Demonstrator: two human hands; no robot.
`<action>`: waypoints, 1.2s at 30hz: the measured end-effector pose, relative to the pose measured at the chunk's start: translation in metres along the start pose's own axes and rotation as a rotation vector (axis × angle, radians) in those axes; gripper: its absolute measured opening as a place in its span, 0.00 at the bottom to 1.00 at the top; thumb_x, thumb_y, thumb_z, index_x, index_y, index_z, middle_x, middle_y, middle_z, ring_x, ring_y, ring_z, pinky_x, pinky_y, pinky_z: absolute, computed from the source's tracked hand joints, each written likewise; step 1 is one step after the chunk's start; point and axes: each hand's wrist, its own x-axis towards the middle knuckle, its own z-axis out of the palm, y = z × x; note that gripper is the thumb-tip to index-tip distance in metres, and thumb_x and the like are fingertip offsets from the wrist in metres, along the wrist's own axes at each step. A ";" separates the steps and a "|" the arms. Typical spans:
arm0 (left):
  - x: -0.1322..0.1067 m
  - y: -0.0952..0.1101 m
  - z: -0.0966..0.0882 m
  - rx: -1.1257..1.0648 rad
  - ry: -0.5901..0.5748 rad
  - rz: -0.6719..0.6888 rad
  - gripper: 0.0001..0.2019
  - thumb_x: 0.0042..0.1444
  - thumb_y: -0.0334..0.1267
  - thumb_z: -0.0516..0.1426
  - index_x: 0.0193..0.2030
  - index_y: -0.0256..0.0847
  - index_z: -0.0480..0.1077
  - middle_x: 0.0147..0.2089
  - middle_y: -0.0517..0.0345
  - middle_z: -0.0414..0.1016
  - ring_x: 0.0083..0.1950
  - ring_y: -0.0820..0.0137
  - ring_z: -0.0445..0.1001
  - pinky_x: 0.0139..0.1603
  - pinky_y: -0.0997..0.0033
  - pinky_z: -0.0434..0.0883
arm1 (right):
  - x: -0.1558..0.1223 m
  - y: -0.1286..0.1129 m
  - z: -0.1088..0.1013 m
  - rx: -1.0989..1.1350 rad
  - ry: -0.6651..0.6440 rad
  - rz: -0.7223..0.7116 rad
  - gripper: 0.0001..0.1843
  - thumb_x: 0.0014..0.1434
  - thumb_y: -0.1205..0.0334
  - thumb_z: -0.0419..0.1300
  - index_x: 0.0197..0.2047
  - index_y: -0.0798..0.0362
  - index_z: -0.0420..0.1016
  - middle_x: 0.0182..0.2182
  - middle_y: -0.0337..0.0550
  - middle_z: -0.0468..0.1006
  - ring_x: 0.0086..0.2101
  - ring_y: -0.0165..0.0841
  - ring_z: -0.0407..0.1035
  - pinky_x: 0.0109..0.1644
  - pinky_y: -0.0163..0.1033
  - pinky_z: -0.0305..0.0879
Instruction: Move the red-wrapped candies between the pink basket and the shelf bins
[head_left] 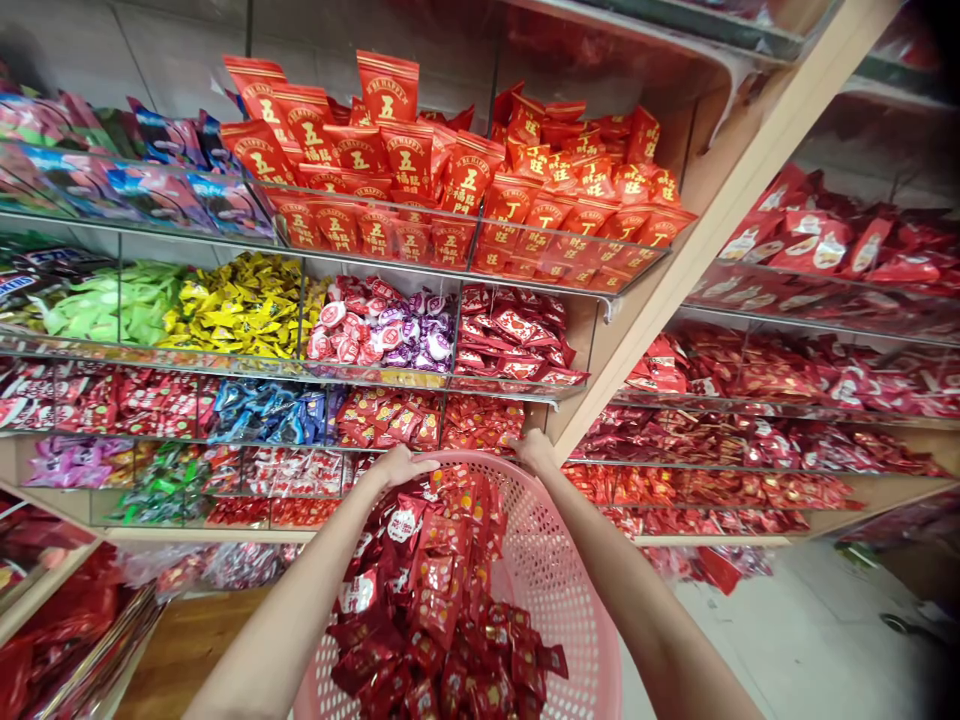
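Both of my arms reach forward over a pink perforated plastic basket (559, 560). My left hand (405, 465) is closed on the far left part of its rim. At the far right part of the rim, my right hand (535, 452) is closed too, its fingers partly hidden. The basket tilts toward the shelves and holds many red wrapped sweets (439, 580), heaped toward its left and near side. Just beyond the rim is a shelf compartment of red packets (484, 422).
Tiered shelves with clear dividers hold large red packets (405, 160), yellow sweets (236, 310), green sweets (112, 305) and blue sweets (270, 410). A slanting wooden post (660, 280) parts them from a right-hand rack. A wooden board (187, 640) lies at lower left; pale floor (780, 630) shows at lower right.
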 end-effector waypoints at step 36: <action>-0.001 0.001 0.001 0.106 0.065 0.053 0.27 0.31 0.66 0.55 0.17 0.39 0.64 0.14 0.66 0.56 0.19 0.76 0.56 0.23 0.73 0.49 | -0.207 0.045 0.028 0.683 -1.062 0.228 0.14 0.42 0.59 0.65 0.22 0.54 0.62 0.09 0.31 0.64 0.11 0.22 0.57 0.11 0.27 0.40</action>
